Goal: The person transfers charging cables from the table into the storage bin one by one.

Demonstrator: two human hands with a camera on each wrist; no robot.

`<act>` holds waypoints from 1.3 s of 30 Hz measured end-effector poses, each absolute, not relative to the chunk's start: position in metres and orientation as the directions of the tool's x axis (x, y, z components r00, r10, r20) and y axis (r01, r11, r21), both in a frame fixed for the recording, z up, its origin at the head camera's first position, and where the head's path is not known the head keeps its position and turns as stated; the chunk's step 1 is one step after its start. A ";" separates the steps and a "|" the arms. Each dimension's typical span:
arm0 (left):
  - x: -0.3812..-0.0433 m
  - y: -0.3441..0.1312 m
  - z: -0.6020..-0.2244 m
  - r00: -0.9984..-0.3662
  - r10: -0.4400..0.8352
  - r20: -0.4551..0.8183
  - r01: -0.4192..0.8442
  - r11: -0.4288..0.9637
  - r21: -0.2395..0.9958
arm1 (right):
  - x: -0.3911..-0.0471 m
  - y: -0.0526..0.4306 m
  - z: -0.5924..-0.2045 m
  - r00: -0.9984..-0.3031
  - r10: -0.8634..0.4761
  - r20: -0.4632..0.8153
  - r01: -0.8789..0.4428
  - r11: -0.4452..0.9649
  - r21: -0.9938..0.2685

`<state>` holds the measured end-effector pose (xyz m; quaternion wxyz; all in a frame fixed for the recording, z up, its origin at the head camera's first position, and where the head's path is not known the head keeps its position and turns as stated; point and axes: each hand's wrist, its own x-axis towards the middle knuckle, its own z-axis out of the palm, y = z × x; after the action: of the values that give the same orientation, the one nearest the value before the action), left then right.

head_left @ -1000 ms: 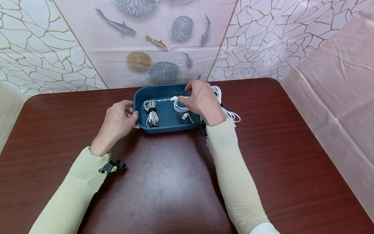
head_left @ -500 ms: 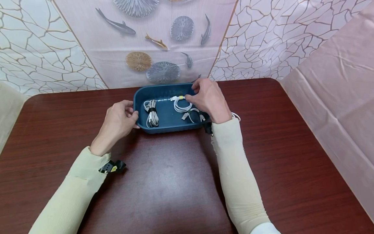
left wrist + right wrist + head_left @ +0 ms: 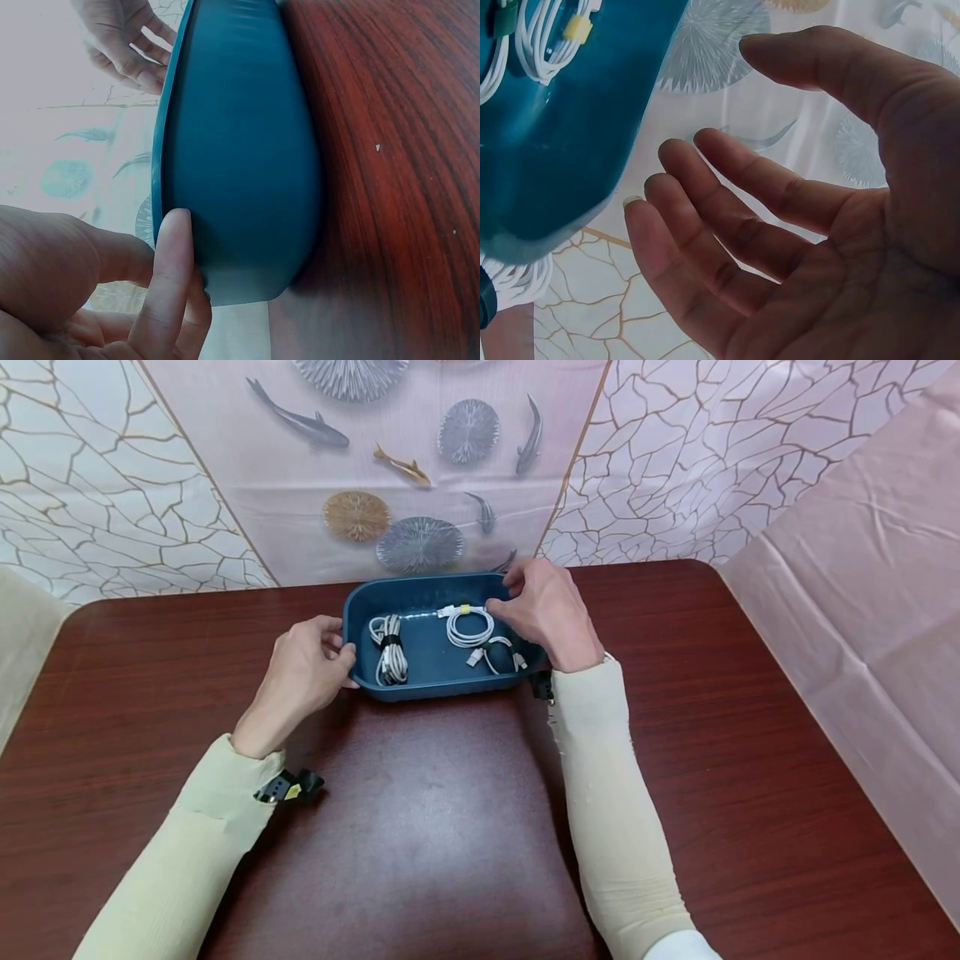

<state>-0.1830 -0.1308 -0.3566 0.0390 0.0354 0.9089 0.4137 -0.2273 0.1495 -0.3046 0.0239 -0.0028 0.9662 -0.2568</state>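
A dark blue plastic bin point(image 3: 427, 693) sits at the back of the table. My left hand point(image 3: 309, 662) holds its left end, with a finger point(image 3: 174, 251) against the outer wall in the left wrist view. Inside lie a bundled white cable point(image 3: 390, 652) with a black tie, a coiled white USB cable point(image 3: 452, 631) with a yellow tie, and a short cable point(image 3: 476, 657) with a dark green tie. Over the bin's right end hovers my right hand point(image 3: 551, 614), fingers spread and slightly bent, holding nothing, as the right wrist view shows.
Beyond the bin's right end, another white cable bundle point(image 3: 526, 281) with a dark tie shows in the right wrist view; my right hand mostly hides it from the head camera. Behind the brown table point(image 3: 435, 827) hangs a patterned cloth point(image 3: 420, 452).
My right hand has moved right, off the cables in the bin, uncovering the yellow-tied coil and the green-tied cable. The left hand and the bin have stayed in place.
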 end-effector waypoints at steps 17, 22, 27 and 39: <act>-0.183 -0.130 -0.356 -0.994 0.099 -0.042 0.034 0.658 0.752 | -0.230 0.170 -0.306 -0.995 0.054 -0.083 0.089 0.853 -0.514; -0.182 -0.130 -0.356 -0.995 0.096 -0.042 0.031 0.659 0.752 | -0.230 0.176 -0.306 -0.995 0.074 -0.070 0.100 0.843 -0.529; -0.182 -0.130 -0.356 -0.995 0.093 -0.041 0.031 0.660 0.750 | -0.229 0.181 -0.305 -0.994 0.082 -0.072 0.108 0.844 -0.525; -0.182 -0.131 -0.356 -0.994 0.097 -0.043 0.031 0.659 0.751 | -0.228 0.188 -0.307 -0.992 0.086 -0.090 0.120 0.844 -0.522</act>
<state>-0.1824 -0.1308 -0.3558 0.0397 0.0352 0.9100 0.4112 -0.2281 0.1884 -0.3068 0.0313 0.0536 0.9598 -0.2736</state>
